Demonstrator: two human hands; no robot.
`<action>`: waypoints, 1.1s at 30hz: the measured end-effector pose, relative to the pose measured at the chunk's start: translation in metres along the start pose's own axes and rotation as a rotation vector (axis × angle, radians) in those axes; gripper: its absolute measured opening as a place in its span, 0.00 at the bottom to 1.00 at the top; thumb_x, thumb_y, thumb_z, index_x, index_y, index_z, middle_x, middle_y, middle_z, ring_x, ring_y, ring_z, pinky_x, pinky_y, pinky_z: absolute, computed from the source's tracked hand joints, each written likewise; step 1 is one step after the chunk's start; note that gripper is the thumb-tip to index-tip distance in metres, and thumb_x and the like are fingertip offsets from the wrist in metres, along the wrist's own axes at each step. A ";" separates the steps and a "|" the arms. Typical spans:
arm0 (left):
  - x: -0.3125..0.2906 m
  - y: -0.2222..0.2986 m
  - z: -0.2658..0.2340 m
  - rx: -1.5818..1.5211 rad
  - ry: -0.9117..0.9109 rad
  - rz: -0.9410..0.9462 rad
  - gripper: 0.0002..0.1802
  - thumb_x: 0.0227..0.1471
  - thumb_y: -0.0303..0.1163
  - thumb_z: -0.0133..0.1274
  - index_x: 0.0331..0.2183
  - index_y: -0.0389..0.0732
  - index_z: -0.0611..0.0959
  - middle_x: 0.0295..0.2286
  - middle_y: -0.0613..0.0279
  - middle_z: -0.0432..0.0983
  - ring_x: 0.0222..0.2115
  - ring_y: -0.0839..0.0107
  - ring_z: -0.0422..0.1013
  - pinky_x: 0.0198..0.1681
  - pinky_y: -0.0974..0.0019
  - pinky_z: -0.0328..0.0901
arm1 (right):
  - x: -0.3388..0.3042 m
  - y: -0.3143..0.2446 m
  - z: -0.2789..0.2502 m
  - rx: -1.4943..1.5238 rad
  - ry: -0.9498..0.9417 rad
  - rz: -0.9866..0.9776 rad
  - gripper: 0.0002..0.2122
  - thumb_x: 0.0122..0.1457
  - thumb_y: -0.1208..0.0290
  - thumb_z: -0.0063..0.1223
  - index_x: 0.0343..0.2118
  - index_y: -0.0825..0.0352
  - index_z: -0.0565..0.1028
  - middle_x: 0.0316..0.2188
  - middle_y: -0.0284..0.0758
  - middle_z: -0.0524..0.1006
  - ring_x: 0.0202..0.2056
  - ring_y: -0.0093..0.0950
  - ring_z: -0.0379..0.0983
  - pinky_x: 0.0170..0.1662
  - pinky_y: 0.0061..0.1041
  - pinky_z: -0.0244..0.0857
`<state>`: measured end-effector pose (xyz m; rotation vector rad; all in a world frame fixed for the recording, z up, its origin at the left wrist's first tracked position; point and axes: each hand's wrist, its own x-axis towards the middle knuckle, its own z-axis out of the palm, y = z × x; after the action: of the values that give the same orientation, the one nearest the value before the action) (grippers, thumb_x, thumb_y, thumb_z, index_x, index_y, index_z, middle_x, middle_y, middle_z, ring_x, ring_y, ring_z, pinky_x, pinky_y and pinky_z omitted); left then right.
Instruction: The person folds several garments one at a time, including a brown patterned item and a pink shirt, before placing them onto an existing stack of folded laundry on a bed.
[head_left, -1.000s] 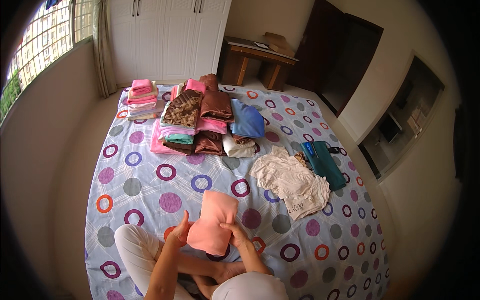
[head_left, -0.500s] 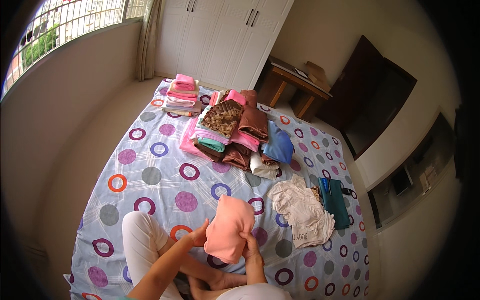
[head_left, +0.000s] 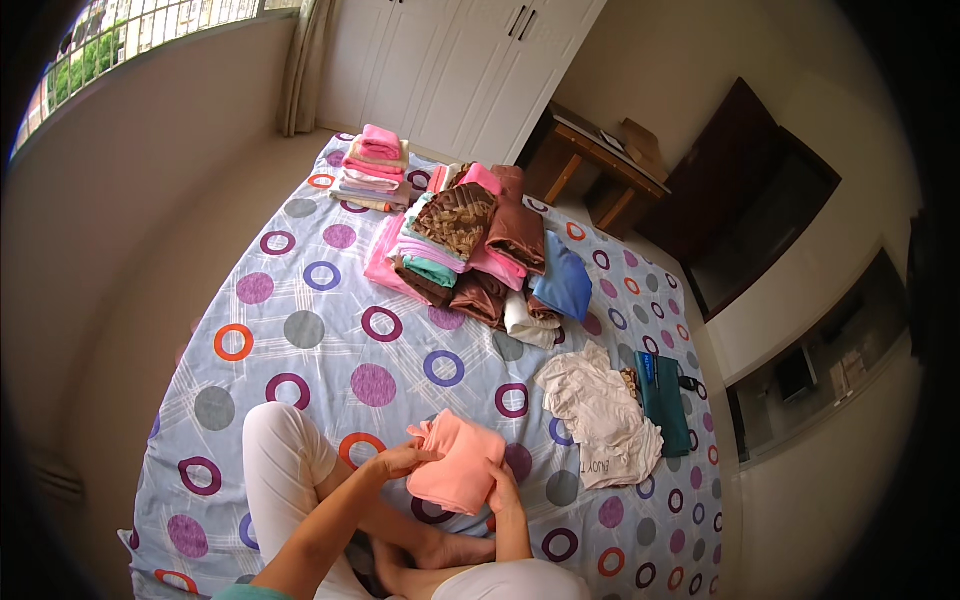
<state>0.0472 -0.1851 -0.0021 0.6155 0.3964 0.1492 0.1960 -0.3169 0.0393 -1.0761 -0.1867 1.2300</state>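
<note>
A folded peach-coloured cloth (head_left: 455,468) is held between my hands, above the bed and in front of my crossed legs. My left hand (head_left: 402,459) grips its left edge, fingers closed on the fabric. At the right edge, my right hand (head_left: 503,490) has the thumb on top and the other fingers out of sight beneath. A loose flap stands up at the cloth's upper left corner. Whether it is a towel or a garment I cannot tell.
A patterned sheet (head_left: 375,385) covers the bed. Ahead lies a heap of folded clothes (head_left: 455,220), with a neat stack (head_left: 375,165) to its left. On the right are a crumpled white shirt (head_left: 600,415) and a dark teal folded item (head_left: 668,410).
My left hand has shifted inward over the cloth's left edge. A flap at the upper left corner now stands apart. The view has tilted slightly.
</note>
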 end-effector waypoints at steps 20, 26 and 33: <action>0.007 -0.015 -0.007 1.371 0.729 0.433 0.34 0.36 0.39 0.52 0.45 0.36 0.61 0.41 0.52 0.62 0.45 0.51 0.54 0.45 0.55 0.52 | 0.059 -0.162 0.061 -0.449 -0.101 0.151 0.20 0.43 0.81 0.47 0.42 0.67 0.61 0.33 0.43 0.70 0.31 0.38 0.70 0.24 0.41 0.68; 0.019 -0.058 -0.033 2.058 0.837 0.446 0.35 0.31 0.42 0.50 0.45 0.44 0.64 0.50 0.56 0.47 0.51 0.48 0.42 0.45 0.34 0.39 | 0.146 -0.272 0.156 -0.505 -0.224 -0.049 0.18 0.44 0.80 0.45 0.41 0.68 0.62 0.32 0.43 0.70 0.31 0.37 0.70 0.28 0.35 0.69; 0.002 -0.035 -0.011 1.893 0.514 0.100 0.48 0.30 0.57 0.50 0.51 0.45 0.54 0.53 0.55 0.37 0.53 0.48 0.31 0.47 0.34 0.29 | 0.287 -0.317 0.174 -0.554 -0.043 -0.596 0.26 0.44 0.79 0.47 0.49 0.66 0.54 0.35 0.44 0.69 0.30 0.33 0.70 0.24 0.28 0.68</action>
<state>0.0459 -0.2076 -0.0316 2.4907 0.9788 -0.0269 0.4067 0.0371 0.2486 -1.3343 -0.8555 0.6665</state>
